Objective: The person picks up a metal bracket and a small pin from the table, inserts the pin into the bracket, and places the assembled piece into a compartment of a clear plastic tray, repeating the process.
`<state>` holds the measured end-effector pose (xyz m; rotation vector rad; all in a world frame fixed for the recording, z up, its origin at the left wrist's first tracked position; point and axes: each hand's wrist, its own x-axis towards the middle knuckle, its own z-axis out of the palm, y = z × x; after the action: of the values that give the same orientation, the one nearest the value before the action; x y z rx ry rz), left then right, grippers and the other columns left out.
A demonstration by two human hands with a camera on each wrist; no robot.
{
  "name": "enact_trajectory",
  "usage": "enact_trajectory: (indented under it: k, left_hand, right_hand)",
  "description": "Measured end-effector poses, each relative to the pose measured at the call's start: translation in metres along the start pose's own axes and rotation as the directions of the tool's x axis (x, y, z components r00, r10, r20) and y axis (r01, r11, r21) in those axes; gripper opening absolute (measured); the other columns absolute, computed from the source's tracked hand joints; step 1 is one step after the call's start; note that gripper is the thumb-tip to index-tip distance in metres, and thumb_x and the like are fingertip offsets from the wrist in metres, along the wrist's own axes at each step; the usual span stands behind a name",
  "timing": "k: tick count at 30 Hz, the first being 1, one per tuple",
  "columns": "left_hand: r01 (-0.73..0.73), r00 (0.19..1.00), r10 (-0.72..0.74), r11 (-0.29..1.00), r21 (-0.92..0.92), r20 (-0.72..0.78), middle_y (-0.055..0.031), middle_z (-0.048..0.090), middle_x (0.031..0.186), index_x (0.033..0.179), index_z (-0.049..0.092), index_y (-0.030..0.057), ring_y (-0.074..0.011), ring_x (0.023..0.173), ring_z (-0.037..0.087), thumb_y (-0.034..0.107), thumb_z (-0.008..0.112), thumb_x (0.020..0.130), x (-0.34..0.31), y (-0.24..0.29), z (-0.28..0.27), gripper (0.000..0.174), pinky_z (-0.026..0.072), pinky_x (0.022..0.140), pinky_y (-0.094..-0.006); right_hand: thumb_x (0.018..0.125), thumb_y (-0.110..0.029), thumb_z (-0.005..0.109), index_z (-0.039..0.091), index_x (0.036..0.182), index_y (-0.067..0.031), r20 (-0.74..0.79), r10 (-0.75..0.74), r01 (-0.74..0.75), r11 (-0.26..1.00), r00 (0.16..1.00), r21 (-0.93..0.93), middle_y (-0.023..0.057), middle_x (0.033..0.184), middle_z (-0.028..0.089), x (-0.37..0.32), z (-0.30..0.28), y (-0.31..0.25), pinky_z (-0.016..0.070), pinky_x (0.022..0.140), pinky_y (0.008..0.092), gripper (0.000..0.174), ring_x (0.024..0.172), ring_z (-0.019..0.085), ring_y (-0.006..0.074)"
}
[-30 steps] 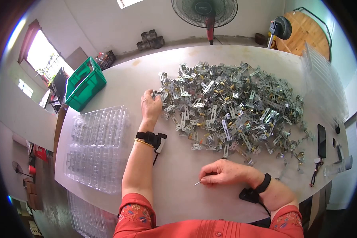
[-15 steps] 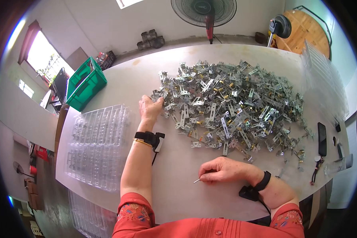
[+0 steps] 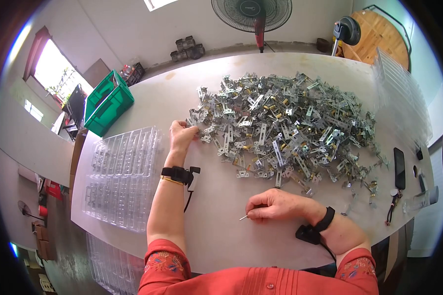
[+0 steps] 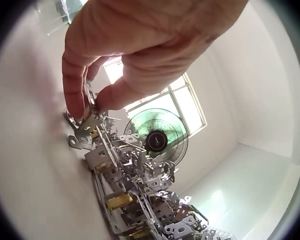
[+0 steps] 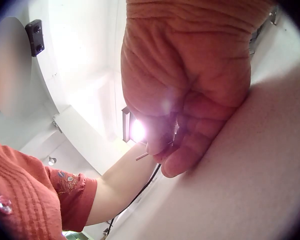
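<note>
At the left edge of a heap of small metal brackets (image 3: 285,128), my left hand (image 3: 182,137) pinches one bracket (image 4: 88,127) between thumb and fingers. In the left wrist view this piece is thin, grey and holed, overlapping its neighbours in the heap; the fingers hide its upper part. My right hand (image 3: 276,204) rests low over the table nearer my body, fingers curled. It holds a thin metal pin (image 3: 243,218) whose end sticks out past the fingertips. The right wrist view shows the pin's tip (image 5: 142,156) too, the rest hidden inside the hand.
Clear plastic trays (image 3: 120,177) lie on the table's left, with a green crate (image 3: 108,105) behind them. More clear trays (image 3: 403,98) stand at the far right. A black phone (image 3: 399,168) lies by the right edge. A fan (image 3: 252,14) stands beyond the table.
My left hand has drawn slightly left and toward my body along the heap's edge. The right hand keeps its hold on the pin, nearly still.
</note>
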<state>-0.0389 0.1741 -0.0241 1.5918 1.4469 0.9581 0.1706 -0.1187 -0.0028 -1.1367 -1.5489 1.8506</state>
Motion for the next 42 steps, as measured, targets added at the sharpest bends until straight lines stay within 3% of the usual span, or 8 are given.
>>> enact_trajectory:
  k: [5, 7, 26, 28, 33, 35, 40, 42]
  left_hand:
    - [-0.031, 0.991, 0.052, 0.984, 0.173, -0.121, -0.0171, 0.061, 0.100, 0.107, 0.057, -0.0068, -0.0281, 0.092, 0.063, 0.007, 0.070, 0.073, -0.023, 0.013, 0.003, 0.039, 0.0559, 0.078, -0.0377]
    - [-0.248, 0.926, 0.319, 0.918, 0.308, -0.203, -0.0162, 0.057, 0.103, 0.108, 0.057, -0.0039, -0.0304, 0.104, 0.053, 0.006, 0.068, 0.076, -0.036, 0.022, 0.006, 0.035, 0.0494, 0.089, -0.0400]
    - [-0.532, 0.777, 0.606, 0.776, 0.338, -0.170, -0.0172, 0.047, 0.118, 0.118, 0.051, 0.0001, -0.0287, 0.104, 0.052, -0.012, 0.059, 0.079, -0.066, 0.049, 0.007, 0.041, 0.0506, 0.081, -0.0364]
    - [-0.630, 0.616, 0.768, 0.613, 0.477, -0.174, -0.0160, 0.047, 0.121, 0.118, 0.053, 0.0019, -0.0250, 0.097, 0.058, -0.011, 0.062, 0.079, -0.070, 0.050, 0.006, 0.042, 0.0534, 0.077, -0.0337]
    - [-0.667, 0.616, 0.769, 0.624, 0.406, -0.170, -0.0165, 0.048, 0.122, 0.119, 0.054, 0.0014, -0.0244, 0.104, 0.056, -0.013, 0.062, 0.080, -0.088, 0.066, 0.008, 0.042, 0.0545, 0.075, -0.0315]
    - [-0.752, 0.424, 0.901, 0.407, 0.518, -0.092, -0.0157, 0.049, 0.122, 0.120, 0.054, 0.0004, -0.0209, 0.095, 0.060, -0.013, 0.063, 0.081, -0.095, 0.078, 0.010, 0.042, 0.0548, 0.075, -0.0286]
    - [-0.773, 0.606, 0.786, 0.618, 0.144, -0.119, -0.0138, 0.053, 0.120, 0.123, 0.053, 0.0006, -0.0128, 0.080, 0.063, -0.009, 0.066, 0.085, -0.119, 0.100, 0.019, 0.041, 0.0543, 0.076, -0.0259]
    - [-0.509, 0.857, 0.510, 0.820, -0.262, -0.067, -0.0129, 0.056, 0.116, 0.123, 0.051, -0.0014, -0.0130, 0.082, 0.063, -0.003, 0.068, 0.086, -0.115, 0.100, 0.026, 0.040, 0.0534, 0.075, -0.0258]
  right_hand:
    - [0.100, -0.022, 0.062, 0.067, 0.104, -0.0033, 0.010, 0.038, -0.038, 0.999, 0.999, -0.024, -0.0011, 0.082, 0.066, -0.002, -0.001, -0.006, 0.0514, 0.072, 0.0251, 0.020, 0.078, 0.061, 0.0067]
    - [0.100, -0.022, 0.062, 0.068, 0.104, -0.0035, 0.001, 0.027, -0.027, 0.999, 1.000, -0.028, -0.0009, 0.083, 0.066, -0.001, 0.000, -0.004, 0.0514, 0.072, 0.0252, 0.020, 0.078, 0.061, 0.0068]
    - [0.099, -0.021, 0.061, 0.066, 0.100, -0.0053, -0.022, -0.048, 0.048, 0.999, 0.999, -0.018, -0.0008, 0.077, 0.062, -0.003, 0.002, -0.003, 0.0489, 0.068, 0.0265, 0.017, 0.072, 0.059, 0.0082]
    - [0.099, -0.022, 0.061, 0.066, 0.099, -0.0048, -0.021, -0.060, 0.057, 0.990, 0.998, -0.128, -0.0002, 0.078, 0.062, -0.006, 0.001, -0.010, 0.0492, 0.069, 0.0267, 0.018, 0.072, 0.059, 0.0084]
    - [0.099, -0.022, 0.062, 0.066, 0.100, -0.0048, -0.011, -0.063, 0.062, 0.997, 0.998, -0.055, 0.0003, 0.077, 0.063, 0.002, 0.002, 0.004, 0.0501, 0.068, 0.0263, 0.018, 0.073, 0.060, 0.0083]
    - [0.099, -0.023, 0.062, 0.067, 0.100, -0.0050, -0.017, -0.062, 0.061, 0.997, 0.998, -0.052, 0.0002, 0.076, 0.063, 0.001, 0.000, 0.003, 0.0504, 0.067, 0.0259, 0.018, 0.073, 0.061, 0.0083]
    - [0.097, -0.020, 0.067, 0.067, 0.101, -0.0056, -0.026, -0.105, 0.104, 0.995, 0.994, -0.006, 0.0058, 0.107, 0.064, 0.002, 0.003, 0.007, 0.0522, 0.068, 0.0272, 0.015, 0.095, 0.064, 0.0116]
    - [0.097, -0.019, 0.067, 0.067, 0.100, -0.0062, 0.002, -0.180, 0.180, 0.984, 0.984, -0.011, 0.0069, 0.114, 0.061, 0.004, 0.007, 0.005, 0.0534, 0.072, 0.0289, 0.013, 0.106, 0.061, 0.0138]
